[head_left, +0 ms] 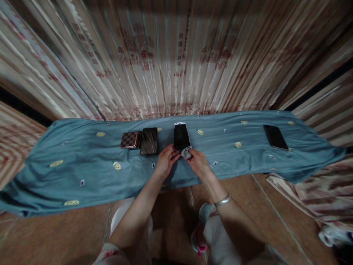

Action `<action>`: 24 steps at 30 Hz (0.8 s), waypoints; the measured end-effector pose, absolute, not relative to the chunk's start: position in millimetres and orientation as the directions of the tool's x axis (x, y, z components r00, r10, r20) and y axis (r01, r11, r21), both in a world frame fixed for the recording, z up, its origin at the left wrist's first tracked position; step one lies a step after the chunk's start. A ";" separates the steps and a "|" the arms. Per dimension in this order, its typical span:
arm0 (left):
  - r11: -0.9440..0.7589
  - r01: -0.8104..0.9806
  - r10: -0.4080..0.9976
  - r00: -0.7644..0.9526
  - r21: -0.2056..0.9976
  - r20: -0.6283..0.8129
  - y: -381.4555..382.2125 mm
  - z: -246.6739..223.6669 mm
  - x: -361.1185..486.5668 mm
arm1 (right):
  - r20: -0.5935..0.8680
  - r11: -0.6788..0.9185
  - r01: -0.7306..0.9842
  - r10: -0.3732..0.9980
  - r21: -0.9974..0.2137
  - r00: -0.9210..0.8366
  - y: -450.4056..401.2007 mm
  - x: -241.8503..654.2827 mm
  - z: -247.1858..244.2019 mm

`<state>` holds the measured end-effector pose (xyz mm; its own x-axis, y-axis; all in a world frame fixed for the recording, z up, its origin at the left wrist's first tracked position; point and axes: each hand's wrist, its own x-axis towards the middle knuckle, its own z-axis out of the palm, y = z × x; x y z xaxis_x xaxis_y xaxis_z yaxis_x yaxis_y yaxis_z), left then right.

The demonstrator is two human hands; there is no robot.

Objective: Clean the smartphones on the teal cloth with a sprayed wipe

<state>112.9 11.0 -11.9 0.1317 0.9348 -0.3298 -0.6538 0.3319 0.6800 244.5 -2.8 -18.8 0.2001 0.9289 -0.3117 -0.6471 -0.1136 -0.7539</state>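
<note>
A phone (pixel 181 136) with a white top edge and a dark screen lies on the blue cloth in front of me. My left hand (pixel 166 160) is at its lower left corner, fingers curled against the edge. Pinched in my right hand (pixel 197 161) is a small light-grey piece (pixel 186 152), perhaps folded cloth, at the phone's lower right corner; its kind is not clear. Left of the phone lie a dark rectangular item (pixel 149 141) with a streaked, shiny face and a brown checkered wallet-like item (pixel 129 140), side by side.
The blue cloth (pixel 91 158), patterned with yellow motifs, covers a long narrow table. Another black phone (pixel 275 137) lies toward its right end. A striped curtain (pixel 165 81) hangs behind. Below are brown floor tiles (pixel 248 206), and a white bundle (pixel 333 235) sits at the lower right.
</note>
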 end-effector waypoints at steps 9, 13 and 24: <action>0.321 -0.683 0.935 0.118 0.656 -0.335 11.5 -13.7 125.2 | -0.183 -0.040 -0.498 0.953 -0.866 0.242 -0.2 249.3 -27.6; 0.318 -0.683 0.936 0.116 0.658 -0.333 14.8 -14.9 129.5 | -0.089 0.038 -0.412 0.955 -0.910 0.283 -0.4 247.9 -29.6; 0.263 -0.696 0.955 0.090 0.668 -0.282 22.5 -20.9 138.1 | -0.248 -0.116 -0.441 0.935 -0.890 0.255 6.4 248.2 -25.8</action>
<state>138.1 22.5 -20.9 0.0899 0.9551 -0.2823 -0.6960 0.2630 0.6681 248.2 6.4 -25.8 0.2550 0.9346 -0.2478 -0.4409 -0.1157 -0.8901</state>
